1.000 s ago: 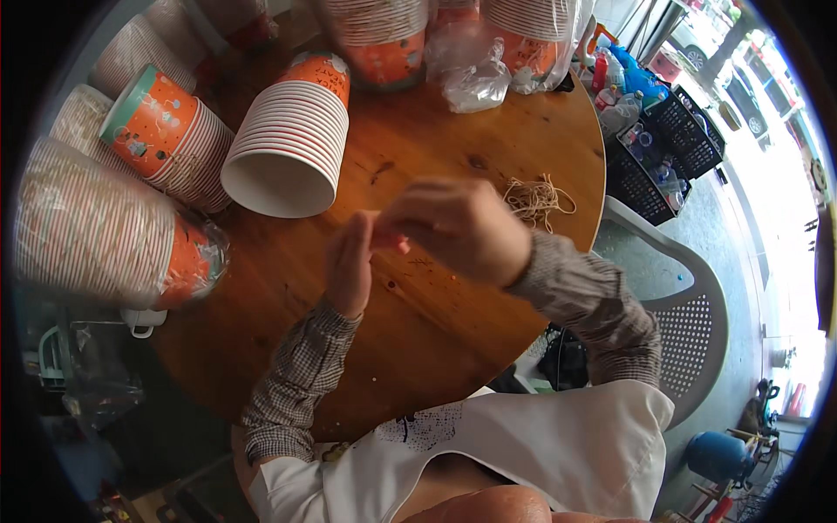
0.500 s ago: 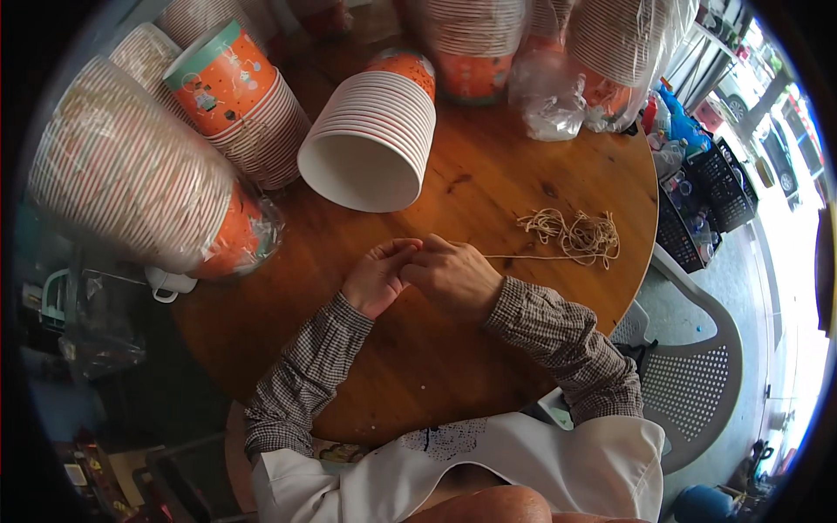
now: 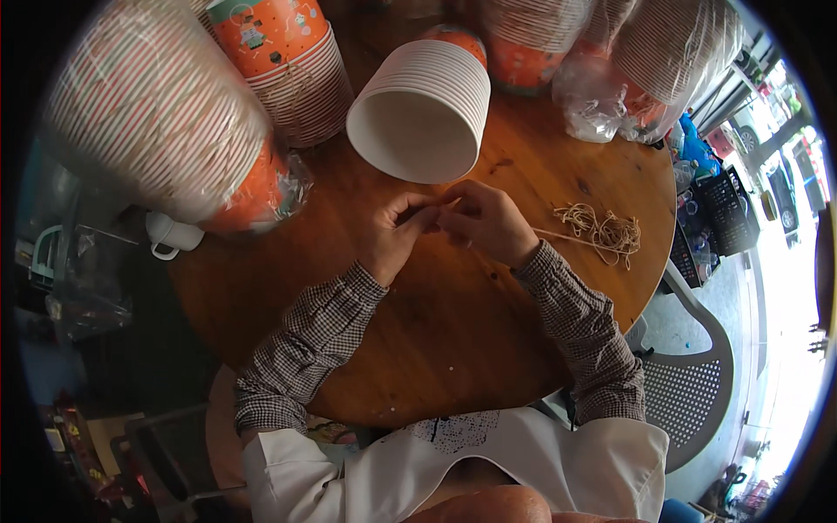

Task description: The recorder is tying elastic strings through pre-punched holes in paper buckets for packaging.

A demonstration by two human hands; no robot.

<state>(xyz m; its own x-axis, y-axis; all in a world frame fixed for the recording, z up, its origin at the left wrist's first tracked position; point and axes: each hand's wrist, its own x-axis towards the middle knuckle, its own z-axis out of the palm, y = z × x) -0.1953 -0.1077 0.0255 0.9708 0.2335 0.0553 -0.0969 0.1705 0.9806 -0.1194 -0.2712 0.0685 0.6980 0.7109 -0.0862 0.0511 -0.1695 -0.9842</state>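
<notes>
The left hand point(image 3: 392, 237) and the right hand point(image 3: 490, 224) are bare up to the snug cuffs point(image 3: 370, 281) at the wrists. Two checked sleeves point(image 3: 314, 338), patterned in small dark-brown and off-white squares, crease loosely along the forearms. Beyond them comes a plain white top point(image 3: 366, 475) with wide sleeves and a rounded neckline. By the near edge of the table point(image 3: 418, 366), its front bears a dark print point(image 3: 458, 430) of dense speckles and small blots

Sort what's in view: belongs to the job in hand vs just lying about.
In the job:
left hand and right hand, fingertips together; what's between them is too small to tell
tan string, a strand running toward the right hand

Apparently just lying about:
bare paper-cup stack, role uncertain
plastic-wrapped cup stack
white mug
black crate
</notes>
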